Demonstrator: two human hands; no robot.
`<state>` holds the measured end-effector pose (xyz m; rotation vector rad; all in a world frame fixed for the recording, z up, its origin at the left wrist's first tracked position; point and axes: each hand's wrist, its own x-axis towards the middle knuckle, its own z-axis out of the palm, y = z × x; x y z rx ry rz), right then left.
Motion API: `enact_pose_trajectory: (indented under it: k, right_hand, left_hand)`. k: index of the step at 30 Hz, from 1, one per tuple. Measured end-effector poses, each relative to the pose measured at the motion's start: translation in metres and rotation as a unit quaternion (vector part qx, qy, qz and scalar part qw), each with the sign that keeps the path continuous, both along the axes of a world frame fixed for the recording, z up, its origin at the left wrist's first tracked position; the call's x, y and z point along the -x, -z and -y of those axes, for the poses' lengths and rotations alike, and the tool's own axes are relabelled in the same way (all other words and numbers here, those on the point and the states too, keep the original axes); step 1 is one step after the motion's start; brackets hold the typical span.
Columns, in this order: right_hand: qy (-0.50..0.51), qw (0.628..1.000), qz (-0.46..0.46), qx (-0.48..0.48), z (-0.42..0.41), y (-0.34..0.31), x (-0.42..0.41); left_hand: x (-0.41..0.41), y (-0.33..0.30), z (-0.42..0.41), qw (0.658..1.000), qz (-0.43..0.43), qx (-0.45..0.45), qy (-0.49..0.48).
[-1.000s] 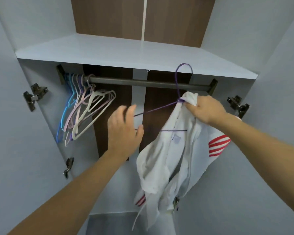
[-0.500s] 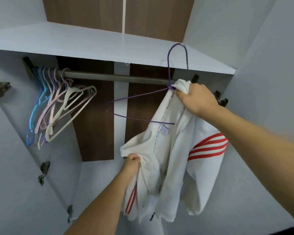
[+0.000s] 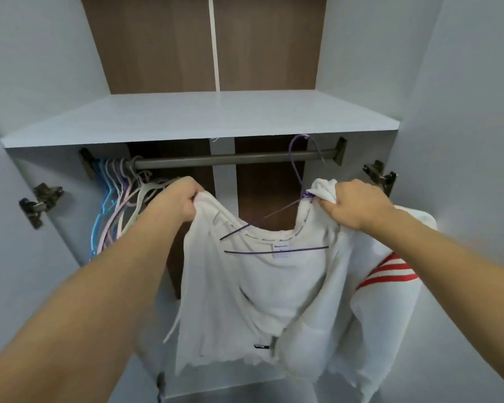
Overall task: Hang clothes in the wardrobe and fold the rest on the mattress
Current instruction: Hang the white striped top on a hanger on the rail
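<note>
While hands grip it, white jacket [image 3: 274,286] between left hand [image 3: 176,203], right hand [image 3: 351,206]

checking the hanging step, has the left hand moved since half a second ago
Yes. The left hand rose from the white jacket's lower edge to its collar, now just below the dark metal rail.

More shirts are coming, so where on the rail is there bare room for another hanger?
The rail is bare from the bunched empty hangers at its left end to the purple hanger near the right bracket. The left end is crowded. The shelf above is bare too.
</note>
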<state>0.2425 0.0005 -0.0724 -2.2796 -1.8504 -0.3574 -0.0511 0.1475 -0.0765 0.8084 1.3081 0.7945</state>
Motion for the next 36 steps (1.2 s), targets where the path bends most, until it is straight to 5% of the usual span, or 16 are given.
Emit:
enact_pose_trajectory:
  k: [3,9,18,25,29,33,36]
  right_hand:
    - [0.017,0.999,-0.032,-0.007,-0.003,0.009,0.006]
    - [-0.083,0.952,-0.296,0.005,-0.004,-0.01,0.022]
    - [-0.076,0.982,-0.153,-0.079,-0.008,-0.039,0.041]
    - [-0.043,0.967,-0.184,-0.17,-0.02,-0.037,0.052]
    - [-0.039,0.974,-0.2,-0.098,-0.028,-0.046,0.041]
    - [-0.064,0.895,-0.437,-0.07,-0.033,-0.062,0.033]
    - [-0.061,0.811,-0.577,-0.07,-0.033,-0.067,0.03]
  left_hand:
    - [-0.009,-0.038,0.016,0.993,0.045,-0.081,0.071]
    - [-0.066,-0.069,0.067,0.955,0.005,-0.24,0.174]
    - [-0.083,-0.13,0.077,0.86,-0.133,-0.424,0.251]
    - [-0.094,-0.144,0.077,0.816,-0.194,-0.482,0.254]
    - [-0.087,-0.142,0.057,0.818,-0.218,-0.49,0.207]
    - [-0.085,-0.118,0.045,0.815,-0.246,-0.487,0.195]
    - [-0.078,-0.056,0.076,0.762,-0.196,-0.613,0.078]
